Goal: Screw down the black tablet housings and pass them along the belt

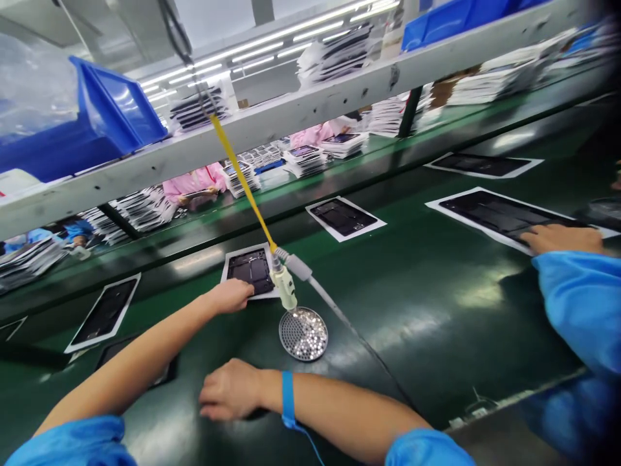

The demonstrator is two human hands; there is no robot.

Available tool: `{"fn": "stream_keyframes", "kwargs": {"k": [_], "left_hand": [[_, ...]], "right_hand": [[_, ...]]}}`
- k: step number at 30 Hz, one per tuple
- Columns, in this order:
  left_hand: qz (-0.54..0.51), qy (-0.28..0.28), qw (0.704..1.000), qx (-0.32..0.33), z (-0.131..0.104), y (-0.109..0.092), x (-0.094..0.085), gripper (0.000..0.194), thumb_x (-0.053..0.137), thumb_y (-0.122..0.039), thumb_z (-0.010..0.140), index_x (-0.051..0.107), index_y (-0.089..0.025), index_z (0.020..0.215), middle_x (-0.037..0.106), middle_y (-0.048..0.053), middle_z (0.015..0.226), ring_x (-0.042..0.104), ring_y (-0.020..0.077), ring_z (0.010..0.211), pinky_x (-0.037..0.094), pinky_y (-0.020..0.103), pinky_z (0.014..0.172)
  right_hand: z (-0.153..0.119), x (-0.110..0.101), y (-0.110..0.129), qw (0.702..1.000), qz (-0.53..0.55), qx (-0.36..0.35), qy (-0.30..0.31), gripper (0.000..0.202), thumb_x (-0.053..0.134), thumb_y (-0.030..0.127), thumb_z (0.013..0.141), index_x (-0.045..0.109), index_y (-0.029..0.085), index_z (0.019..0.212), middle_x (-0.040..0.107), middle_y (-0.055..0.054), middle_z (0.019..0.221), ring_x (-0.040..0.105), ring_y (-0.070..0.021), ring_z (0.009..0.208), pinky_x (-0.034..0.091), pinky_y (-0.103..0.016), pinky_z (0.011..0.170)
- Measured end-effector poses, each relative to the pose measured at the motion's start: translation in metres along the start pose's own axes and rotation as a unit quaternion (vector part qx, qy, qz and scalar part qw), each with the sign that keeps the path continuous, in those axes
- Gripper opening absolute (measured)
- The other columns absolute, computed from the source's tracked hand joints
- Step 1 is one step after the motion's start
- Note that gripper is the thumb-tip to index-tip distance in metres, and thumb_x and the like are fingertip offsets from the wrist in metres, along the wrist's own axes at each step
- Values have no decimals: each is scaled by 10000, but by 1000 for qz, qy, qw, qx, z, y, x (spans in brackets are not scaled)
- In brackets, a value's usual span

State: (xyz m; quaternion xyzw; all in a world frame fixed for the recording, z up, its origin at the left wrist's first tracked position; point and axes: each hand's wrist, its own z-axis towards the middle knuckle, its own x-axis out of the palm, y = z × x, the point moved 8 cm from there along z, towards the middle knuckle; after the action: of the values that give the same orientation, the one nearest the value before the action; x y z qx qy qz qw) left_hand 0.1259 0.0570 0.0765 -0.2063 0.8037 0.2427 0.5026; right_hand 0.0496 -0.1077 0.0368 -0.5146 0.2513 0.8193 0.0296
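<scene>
My left hand (231, 296) reaches forward with its fingers closed at the near corner of a black tablet housing (251, 270) that lies on a white sheet. Nearer to me, my right hand (231, 389) is low over the green table, its fingers curled together and pointing left. Whatever it may hold is hidden beneath the fingers. A blue wrist strap (288, 396) with a cord circles my right wrist. Between the hands and to the right lies a round perforated dish of small shiny parts (304, 334). Above it a pale electric screwdriver (284, 285) hangs from a yellow strap, tip down.
More black housings on white sheets lie to the left (104, 310) and right (344, 217). At the right a co-worker's hand (565, 239) rests on another. A grey cable (349, 323) crosses the table. Overhead runs a white shelf (291, 120) with blue bins (116, 110).
</scene>
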Motion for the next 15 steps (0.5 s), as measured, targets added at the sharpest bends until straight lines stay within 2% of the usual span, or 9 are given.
{"fn": "stream_keyframes", "kwargs": {"k": [2, 5, 7, 10, 13, 15], "left_hand": [[-8, 21, 1000, 16, -36, -27, 18, 212, 553, -82, 850, 712, -155, 968, 759, 140, 988, 745, 284, 939, 582, 369, 871], [-23, 38, 998, 33, -89, -74, 44, 201, 551, -72, 859, 692, -146, 981, 754, 144, 975, 747, 284, 908, 592, 378, 841], [-34, 38, 998, 46, -119, -106, 54, 183, 555, -80, 878, 679, -145, 997, 750, 138, 965, 745, 275, 884, 596, 372, 810], [-43, 30, 996, 72, -152, -153, 68, 172, 536, -91, 926, 666, -144, 1026, 747, 133, 957, 738, 264, 859, 590, 357, 757], [-70, 15, 993, 89, -168, -193, 89, 171, 531, -92, 948, 668, -147, 1034, 747, 133, 928, 730, 272, 820, 569, 353, 677], [-131, -3, 987, 93, -169, -212, 107, 147, 542, -105, 950, 676, -151, 989, 741, 136, 881, 717, 276, 763, 540, 350, 613]], "right_hand": [[-9, 13, 45, 994, -1, -107, 20, 301, 562, 472, 999, 661, 243, 829, 762, 10, 869, 705, -159, 777, 330, -272, 492], [-30, 29, 99, 980, 67, -186, 32, 370, 507, 500, 1023, 622, 282, 747, 703, 24, 751, 678, -155, 719, 363, -275, 480], [-41, 35, 113, 978, 143, -149, 24, 380, 488, 501, 1031, 638, 309, 739, 650, 26, 676, 657, -149, 654, 422, -259, 487], [-61, 37, 112, 981, 187, -46, -3, 299, 524, 505, 1010, 709, 350, 835, 677, -21, 725, 662, -180, 665, 507, -292, 554], [-84, 29, 106, 985, 170, 24, -26, 186, 611, 428, 962, 759, 321, 925, 723, -130, 792, 668, -248, 691, 520, -368, 547], [-100, 12, 95, 980, 153, 103, -78, 131, 673, 372, 915, 774, 290, 917, 728, -163, 763, 672, -271, 662, 528, -383, 516]]}}
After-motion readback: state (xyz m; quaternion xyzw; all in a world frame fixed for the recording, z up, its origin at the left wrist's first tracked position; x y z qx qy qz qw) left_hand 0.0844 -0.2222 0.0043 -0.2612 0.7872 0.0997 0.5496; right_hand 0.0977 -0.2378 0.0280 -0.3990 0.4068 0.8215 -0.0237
